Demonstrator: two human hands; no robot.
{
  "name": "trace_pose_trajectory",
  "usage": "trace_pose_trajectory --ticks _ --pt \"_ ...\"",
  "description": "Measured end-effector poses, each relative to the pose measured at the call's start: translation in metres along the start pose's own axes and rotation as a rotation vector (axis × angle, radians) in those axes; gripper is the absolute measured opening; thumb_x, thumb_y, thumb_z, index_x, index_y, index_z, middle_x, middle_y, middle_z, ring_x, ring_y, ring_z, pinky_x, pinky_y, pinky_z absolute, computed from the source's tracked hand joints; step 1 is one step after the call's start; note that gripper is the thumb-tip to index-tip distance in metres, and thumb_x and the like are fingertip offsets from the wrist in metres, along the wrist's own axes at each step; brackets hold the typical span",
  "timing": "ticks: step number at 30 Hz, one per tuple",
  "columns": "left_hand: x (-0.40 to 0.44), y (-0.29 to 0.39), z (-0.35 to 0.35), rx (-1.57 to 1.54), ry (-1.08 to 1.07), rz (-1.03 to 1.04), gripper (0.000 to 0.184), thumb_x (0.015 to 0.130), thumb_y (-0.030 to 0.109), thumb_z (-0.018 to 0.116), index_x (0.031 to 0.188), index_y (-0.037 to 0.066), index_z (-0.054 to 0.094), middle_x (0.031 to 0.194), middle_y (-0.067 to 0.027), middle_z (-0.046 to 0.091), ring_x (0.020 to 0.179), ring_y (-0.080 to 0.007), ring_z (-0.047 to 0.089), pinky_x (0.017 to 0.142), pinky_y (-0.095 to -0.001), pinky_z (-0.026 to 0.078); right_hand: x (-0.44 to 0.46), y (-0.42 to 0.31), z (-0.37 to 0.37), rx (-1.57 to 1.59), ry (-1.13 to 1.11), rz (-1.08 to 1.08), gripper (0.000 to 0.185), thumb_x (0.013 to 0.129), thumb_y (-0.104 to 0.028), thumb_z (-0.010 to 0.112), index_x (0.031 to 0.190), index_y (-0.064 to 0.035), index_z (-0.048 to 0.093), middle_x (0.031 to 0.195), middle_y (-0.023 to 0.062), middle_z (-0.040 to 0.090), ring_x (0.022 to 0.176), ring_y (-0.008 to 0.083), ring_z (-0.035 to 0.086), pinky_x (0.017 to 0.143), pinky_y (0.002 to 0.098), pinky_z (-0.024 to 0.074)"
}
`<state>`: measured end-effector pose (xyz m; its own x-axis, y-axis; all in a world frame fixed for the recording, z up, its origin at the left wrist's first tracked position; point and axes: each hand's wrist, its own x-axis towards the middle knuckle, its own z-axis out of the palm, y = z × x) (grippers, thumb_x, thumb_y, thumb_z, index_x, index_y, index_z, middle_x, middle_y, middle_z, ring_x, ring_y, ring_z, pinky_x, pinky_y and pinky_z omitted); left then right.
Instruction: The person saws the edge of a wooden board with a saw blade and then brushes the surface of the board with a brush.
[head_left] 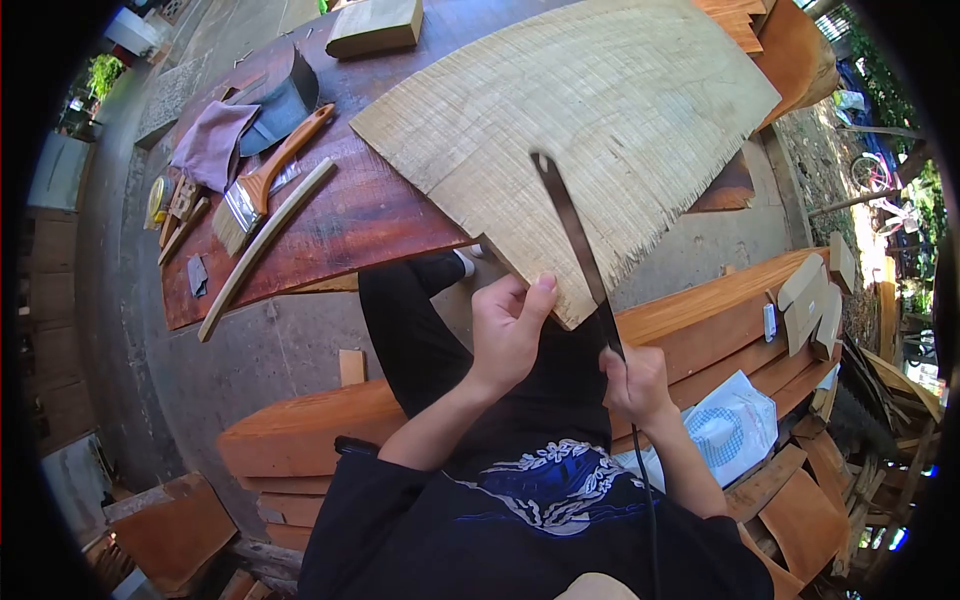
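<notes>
A broad, curved-edged wooden board (560, 110) with a rough pale face and splintered right edge spans from the table toward me. My left hand (511, 325) pinches its narrow near end, thumb on top and fingers curled below. In my right hand (638, 384) is the lower part of a long, narrow dark metal blade (573, 232). Slanting up across the board's near right edge, its rounded tip shows a small notch or hole. Slight blur hides the blade's exact kind, and my fist covers its grip.
The reddish table (390, 220) holds a wide paintbrush (262, 185), a curved wooden strip (268, 245), a purple cloth (213, 145) and a wood block (375, 27). Stacked timber beams (310, 430) lie beside me, with a white plastic bag (725, 425) at right.
</notes>
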<state>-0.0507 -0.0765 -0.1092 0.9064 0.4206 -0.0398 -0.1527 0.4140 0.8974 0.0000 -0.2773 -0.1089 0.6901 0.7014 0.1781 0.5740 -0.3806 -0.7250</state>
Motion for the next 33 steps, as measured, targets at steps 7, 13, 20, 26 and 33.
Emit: trace_pose_trajectory --ticks 7,13,20,26,33 --pt "-0.007 0.005 0.01 0.069 0.029 0.006 0.032 0.104 0.021 0.053 0.106 -0.008 0.066 0.093 -0.0052 0.069 0.081 -0.0065 0.059 0.073 -0.0233 0.048 0.015 -0.002 0.003 -0.022 0.029 -0.04 0.02 0.094 -0.012 0.06 0.075 -0.0058 0.056 0.051 0.0105 0.049 0.045 0.0319 0.055 0.045 0.0417 0.0414" --pt "-0.006 -0.001 0.011 -0.04 0.028 -0.006 0.026 0.103 0.014 0.056 0.107 -0.009 0.066 0.098 -0.0084 0.071 0.089 -0.0091 0.063 0.079 -0.0254 0.051 0.027 -0.009 -0.004 -0.06 0.006 -0.061 0.023 0.095 -0.015 0.059 0.073 -0.0065 0.056 0.051 0.01 0.049 0.046 0.0308 0.055 0.045 0.0408 0.0416" --pt "-0.008 -0.002 0.009 0.04 0.043 0.012 0.032 0.104 0.019 0.052 0.106 -0.009 0.067 0.098 -0.0083 0.071 0.087 -0.0084 0.062 0.078 -0.0248 0.05 0.002 0.001 -0.006 -0.049 -0.044 -0.048 0.021 0.094 -0.012 0.059 0.074 -0.0069 0.056 0.051 0.0097 0.049 0.045 0.0303 0.054 0.045 0.0412 0.0413" --pt "-0.009 0.0 0.007 0.052 0.038 0.021 0.034 0.104 0.022 0.053 0.105 -0.008 0.067 0.095 -0.0076 0.071 0.084 -0.0074 0.061 0.075 -0.0244 0.049 -0.01 0.022 0.006 0.005 -0.039 -0.074 0.023 0.092 -0.011 0.06 0.071 -0.0068 0.053 0.05 0.01 0.047 0.044 0.0308 0.053 0.044 0.0417 0.0404" --pt "-0.008 0.005 0.008 0.04 0.041 -0.022 0.033 0.103 0.021 0.053 0.103 -0.009 0.067 0.091 -0.0055 0.069 0.08 -0.0058 0.058 0.07 -0.0226 0.046 0.014 0.003 0.004 -0.006 -0.012 -0.086 0.023 0.093 -0.012 0.061 0.071 -0.0067 0.054 0.051 0.0098 0.047 0.045 0.0303 0.053 0.044 0.0419 0.0396"
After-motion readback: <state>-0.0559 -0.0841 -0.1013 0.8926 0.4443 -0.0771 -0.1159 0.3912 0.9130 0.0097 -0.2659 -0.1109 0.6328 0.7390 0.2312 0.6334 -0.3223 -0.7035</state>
